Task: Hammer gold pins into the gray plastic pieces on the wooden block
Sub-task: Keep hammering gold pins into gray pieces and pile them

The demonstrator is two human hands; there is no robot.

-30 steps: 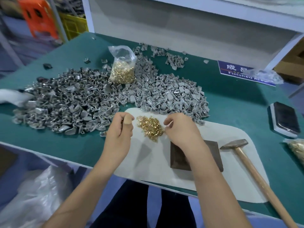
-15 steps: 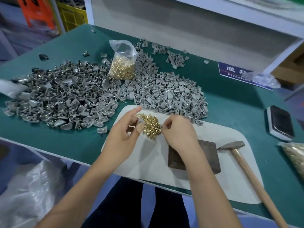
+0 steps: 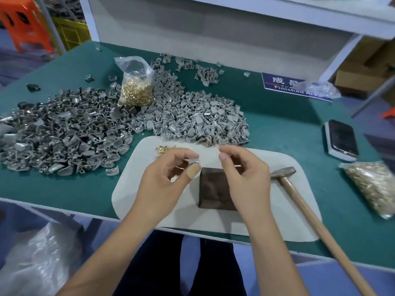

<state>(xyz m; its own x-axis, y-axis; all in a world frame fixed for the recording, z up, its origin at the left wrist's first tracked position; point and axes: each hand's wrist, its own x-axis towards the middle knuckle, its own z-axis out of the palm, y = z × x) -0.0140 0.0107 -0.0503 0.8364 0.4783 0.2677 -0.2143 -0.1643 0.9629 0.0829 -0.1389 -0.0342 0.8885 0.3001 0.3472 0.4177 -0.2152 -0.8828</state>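
I have the left hand pinching one small gray moulded plastic piece between thumb and fingertips, held just above the pale rounded mat that lies at the near edge of the green counter. The right hand is curled with thumb and forefinger drawn together as if nipping a gold pin; something thin shows near its fingers, but it is too small for me to be sure. The dark square wooden block sits on the mat between and below both hands, nothing on it yet. A small scatter of loose gold pins lies on the mat's far left corner, and the heaps of gray plastic pieces spread over the far and left parts of the counter around a clear bag of gold pins. I judge the plastic piece to be light, stiff and smooth, so it should be held by its curved sides, leaving its holed face clear. A pin would be tiny and slippery, easy to drop, best nipped by its shank just under the head. The wooden-handled metal hammer rests on the mat's right side, head beside the block; I would take it by the handle and use short, gentle taps.
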